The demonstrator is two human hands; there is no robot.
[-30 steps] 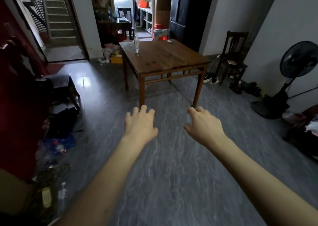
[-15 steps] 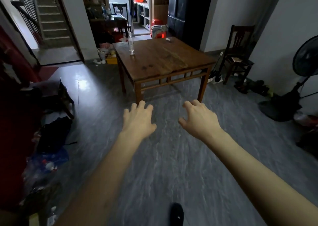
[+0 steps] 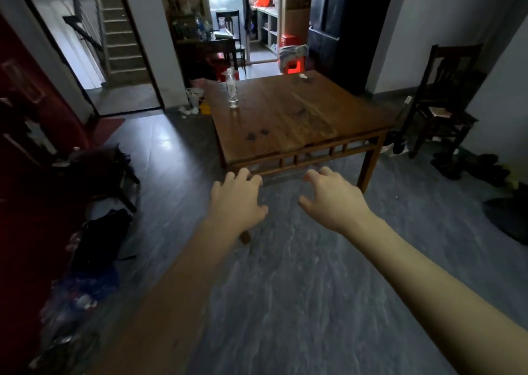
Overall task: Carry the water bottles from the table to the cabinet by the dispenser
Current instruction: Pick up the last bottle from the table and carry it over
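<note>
Short of the table [image 3: 300, 123]: both hands empty, one clear water bottle [image 3: 232, 90] upright near the table's far-left corner.
Left hand [image 3: 238, 200] and right hand [image 3: 333, 199] hang loosely spread. Advise rounding the table's left side; floor clutter [image 3: 97, 237] narrows it, chair [image 3: 445, 103] stands beyond the table's right.

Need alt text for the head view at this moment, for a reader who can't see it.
Two empty hands, left hand and right hand, reach forward with loosely curled fingers toward a wooden table. One clear water bottle stands upright near the table's far left edge. A dark wooden chair stands to the right.
</note>
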